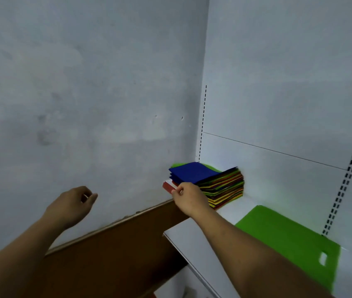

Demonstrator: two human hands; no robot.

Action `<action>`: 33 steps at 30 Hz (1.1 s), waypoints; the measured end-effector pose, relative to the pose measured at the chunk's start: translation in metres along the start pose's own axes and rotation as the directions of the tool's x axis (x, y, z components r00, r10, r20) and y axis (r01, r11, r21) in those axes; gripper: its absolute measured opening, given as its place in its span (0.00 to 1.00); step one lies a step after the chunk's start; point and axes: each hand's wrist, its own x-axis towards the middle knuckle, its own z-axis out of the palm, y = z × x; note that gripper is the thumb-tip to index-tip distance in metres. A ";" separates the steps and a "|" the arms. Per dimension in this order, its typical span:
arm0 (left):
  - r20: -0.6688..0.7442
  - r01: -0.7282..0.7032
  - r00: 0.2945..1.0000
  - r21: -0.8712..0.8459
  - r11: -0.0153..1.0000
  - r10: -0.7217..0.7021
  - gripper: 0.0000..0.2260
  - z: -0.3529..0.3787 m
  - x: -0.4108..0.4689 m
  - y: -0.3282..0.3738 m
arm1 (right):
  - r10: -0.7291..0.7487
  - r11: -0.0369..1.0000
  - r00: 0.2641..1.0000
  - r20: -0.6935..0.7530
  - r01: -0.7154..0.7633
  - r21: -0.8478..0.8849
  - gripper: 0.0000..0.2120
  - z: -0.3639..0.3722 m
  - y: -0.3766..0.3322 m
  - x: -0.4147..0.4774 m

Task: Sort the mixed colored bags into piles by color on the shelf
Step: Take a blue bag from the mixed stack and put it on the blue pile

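Note:
A stack of mixed colored bags sits in the far left corner of the white shelf, with blue bags on top and a green one showing behind. My right hand reaches to the stack's left front and pinches the edge of a red bag sticking out below the blue ones. A single green bag with a cut-out handle lies flat on the shelf nearer me. My left hand hovers in front of the wall, fingers loosely curled, holding nothing.
A grey wall stands left of the shelf, with a brown wooden panel below it. White back panels with slotted uprights rise behind the shelf.

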 end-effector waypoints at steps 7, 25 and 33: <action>-0.015 -0.014 1.000 0.011 1.000 0.014 0.13 0.026 0.096 -0.029 | -0.041 0.999 0.998 0.037 0.041 -0.003 0.10 0.049 -0.013 0.112; 0.219 -0.394 0.864 -0.267 0.880 0.453 0.12 0.185 0.372 0.172 | 0.327 0.931 0.899 -0.293 -0.359 -0.062 0.06 -0.022 0.142 0.252; 0.460 -0.467 0.716 -0.245 0.850 0.525 0.10 0.275 0.427 0.207 | 0.512 0.819 0.783 -0.353 -0.569 -0.074 0.13 -0.003 0.159 0.232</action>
